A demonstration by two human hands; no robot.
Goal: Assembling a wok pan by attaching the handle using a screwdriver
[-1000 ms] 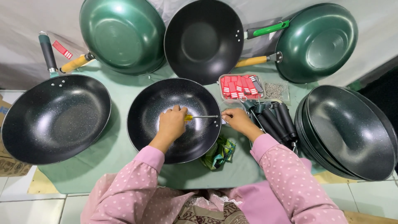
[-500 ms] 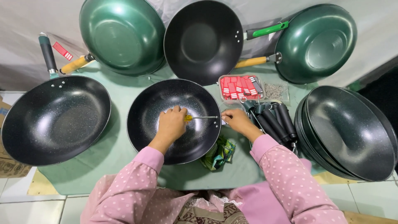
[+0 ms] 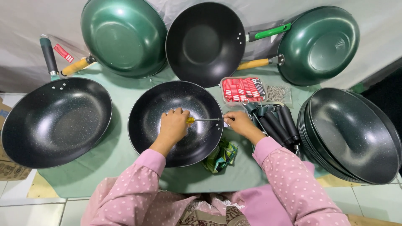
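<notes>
While the middle black wok [image 3: 167,138] sits on the green cloth [image 3: 117,155] of the worktop, both hands are busy at it. The left hand [image 3: 173,125] is inside the wok, closed around the yellow handle of a screwdriver [image 3: 197,120]. The thin metal shaft of the screwdriver points sideways, out to the right rim of the wok. The right hand [image 3: 238,122] is just outside that same rim, with its fingers pinched together near the tip of the screwdriver. What those fingers pinch is too small to tell.

Just past the right hand, away from the wok, lies a bunch of black handles [image 3: 276,123]. Above the handles, beyond the wok's far right rim, sits a clear tray of red tags [image 3: 242,89], with a small bag of screws [image 3: 276,93] beside it. A crumpled green wrapper [image 3: 220,155] lies by the wok's near right edge.

Left of the wok lies a big black wok with a dark handle [image 3: 56,121]. Further right than the handles is a stack of black woks [image 3: 351,134]. Behind the wok, three more lean up against a grey sheet: a green wok [image 3: 123,35], a black wok [image 3: 205,42] and another green wok [image 3: 320,44].
</notes>
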